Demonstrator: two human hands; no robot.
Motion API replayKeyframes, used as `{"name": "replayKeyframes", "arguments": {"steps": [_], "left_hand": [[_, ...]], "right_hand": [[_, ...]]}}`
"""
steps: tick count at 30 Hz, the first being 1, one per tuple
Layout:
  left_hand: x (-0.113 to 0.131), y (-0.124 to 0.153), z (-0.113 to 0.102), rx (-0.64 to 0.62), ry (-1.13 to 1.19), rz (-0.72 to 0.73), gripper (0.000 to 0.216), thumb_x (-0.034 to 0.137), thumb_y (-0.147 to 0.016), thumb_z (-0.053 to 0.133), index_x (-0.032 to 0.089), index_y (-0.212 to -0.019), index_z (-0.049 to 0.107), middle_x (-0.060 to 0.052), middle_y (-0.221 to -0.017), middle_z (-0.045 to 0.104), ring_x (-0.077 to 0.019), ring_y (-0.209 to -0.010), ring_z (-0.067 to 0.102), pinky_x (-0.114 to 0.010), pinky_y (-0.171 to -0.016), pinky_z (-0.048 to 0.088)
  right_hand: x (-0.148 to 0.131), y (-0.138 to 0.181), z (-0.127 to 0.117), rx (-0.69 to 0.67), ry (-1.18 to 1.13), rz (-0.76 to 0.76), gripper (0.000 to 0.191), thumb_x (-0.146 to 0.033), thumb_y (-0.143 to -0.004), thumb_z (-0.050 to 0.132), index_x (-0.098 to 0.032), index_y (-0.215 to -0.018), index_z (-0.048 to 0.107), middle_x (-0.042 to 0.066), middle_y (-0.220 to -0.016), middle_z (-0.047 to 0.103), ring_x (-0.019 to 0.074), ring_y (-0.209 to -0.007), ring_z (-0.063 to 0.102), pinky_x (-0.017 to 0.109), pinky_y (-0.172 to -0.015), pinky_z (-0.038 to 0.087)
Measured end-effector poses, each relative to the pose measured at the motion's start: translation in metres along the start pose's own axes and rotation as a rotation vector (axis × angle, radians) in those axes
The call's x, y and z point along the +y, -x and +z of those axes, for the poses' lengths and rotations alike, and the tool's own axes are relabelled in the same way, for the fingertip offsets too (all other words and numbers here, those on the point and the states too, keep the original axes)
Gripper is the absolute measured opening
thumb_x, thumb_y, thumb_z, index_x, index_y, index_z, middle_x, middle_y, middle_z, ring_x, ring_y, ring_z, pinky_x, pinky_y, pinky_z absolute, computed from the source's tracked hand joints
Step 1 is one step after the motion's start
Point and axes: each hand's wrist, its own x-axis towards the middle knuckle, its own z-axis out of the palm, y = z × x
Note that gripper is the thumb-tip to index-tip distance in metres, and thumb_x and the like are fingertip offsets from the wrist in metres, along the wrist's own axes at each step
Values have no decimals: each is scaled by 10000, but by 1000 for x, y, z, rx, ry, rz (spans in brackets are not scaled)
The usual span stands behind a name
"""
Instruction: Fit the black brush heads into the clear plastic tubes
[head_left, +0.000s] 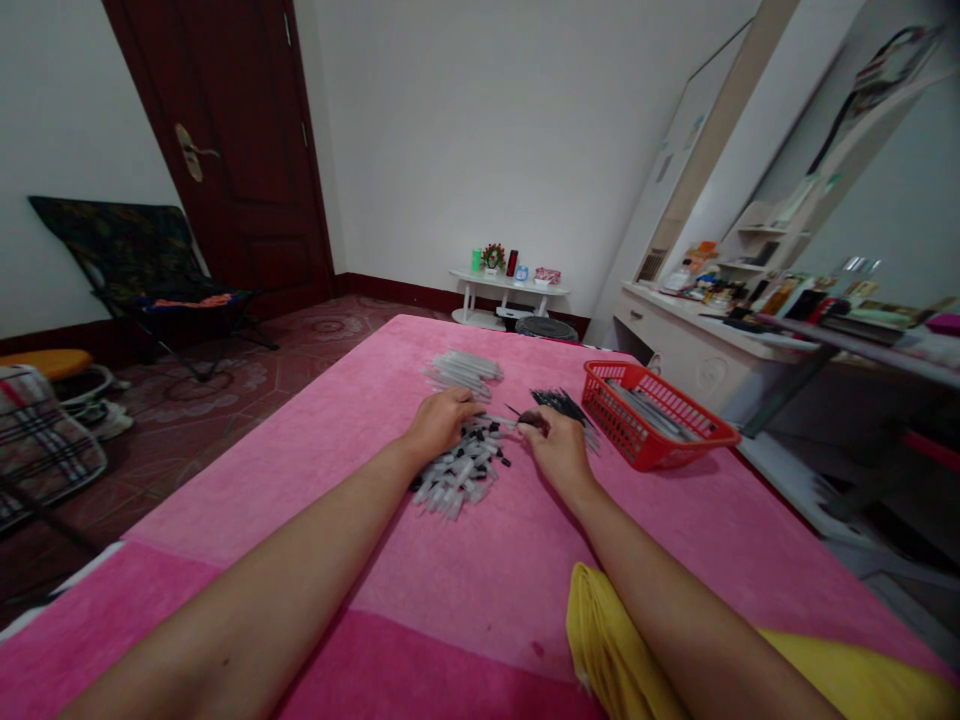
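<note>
My left hand (441,422) is closed on one end of a translucent pen barrel (499,420), held level over the pink cloth. Fingers of my right hand (559,440) pinch a thin dark piece, which looks like a pen refill (513,409), by the barrel's other end. Whether the two pieces touch is too small to tell. Just below my left hand lies a heap of clear pen caps (454,482), mixed with small black parts. Beyond it rests a stack of translucent barrels (465,370). A bunch of thin black refills (559,402) lies behind my right hand.
A red plastic basket (645,455) holding long grey pieces (652,408) stands to the right on the pink cloth (300,480). Yellow fabric (611,640) lies under my right forearm. A cluttered dressing table (697,320) is at the right, a folding chair (135,250) at the left.
</note>
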Motion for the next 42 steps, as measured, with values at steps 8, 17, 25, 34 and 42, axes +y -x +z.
{"name": "replayKeyframes", "arguments": {"steps": [8,17,25,34,42], "left_hand": [[5,-4,0,-30,-9,34,367,72,-764,471,235,-1012,688,-58,-927,643,-190,-879,576,-275,-730,446],[8,-11,13,-58,24,20,340,162,-790,435,220,-1009,689,-75,-989,652,-225,-900,598,-311,-727,469],[17,-12,11,-63,-7,22,320,212,-819,425,213,-998,690,-65,-992,653,-216,-898,598,-303,-746,468],[11,-10,13,-64,-37,-74,363,185,-791,417,224,-1040,679,-48,-981,652,-216,-895,598,-290,-726,469],[13,-12,14,-59,2,-41,322,210,-806,439,223,-1012,686,-55,-968,651,-206,-884,591,-283,-739,461]], "right_hand": [[4,2,-5,-101,211,61,91,-225,-810,534,-194,-804,619,26,-668,659,154,-604,599,237,-577,387],[-5,5,-22,-170,516,147,209,-314,-890,472,-177,-969,609,94,-881,697,192,-824,638,253,-668,372],[9,2,-19,-219,269,216,444,-380,-946,336,-157,-729,653,78,-739,680,151,-679,615,228,-581,357],[16,1,-14,-96,44,125,124,-237,-800,614,-176,-908,610,8,-783,669,116,-679,606,198,-604,409],[8,3,-22,-108,274,124,340,-415,-899,443,-183,-744,637,29,-670,649,130,-629,572,217,-561,325]]}}
